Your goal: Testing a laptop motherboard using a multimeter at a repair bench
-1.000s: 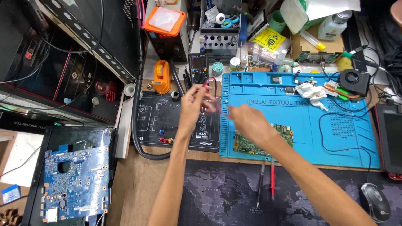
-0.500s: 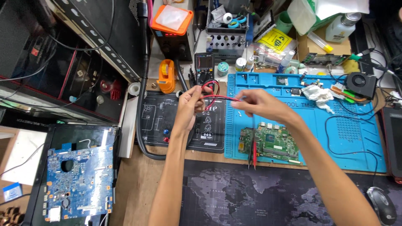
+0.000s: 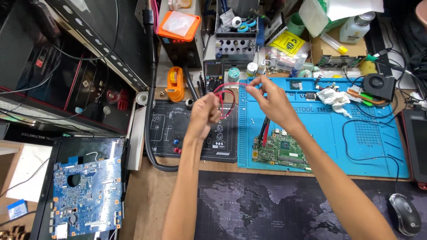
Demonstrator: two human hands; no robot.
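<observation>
Left hand is fisted around looped red and black test leads; right hand fingers pinch the same leads, raised above the blue mat, probes hanging toward the green circuit board

Two bare forearms in view, entering from the lower edge of the frame, slim and long. No sleeves visible anywhere along either arm up to the frame edge. No gloves, no wrist strap, no watch, no bracelets. Bare left hand: no rings visible on the fingers shown. Bare right hand: likewise no rings, no tape, no plasters. Fingernails too small to judge. Nothing else of the body in frame.
</observation>
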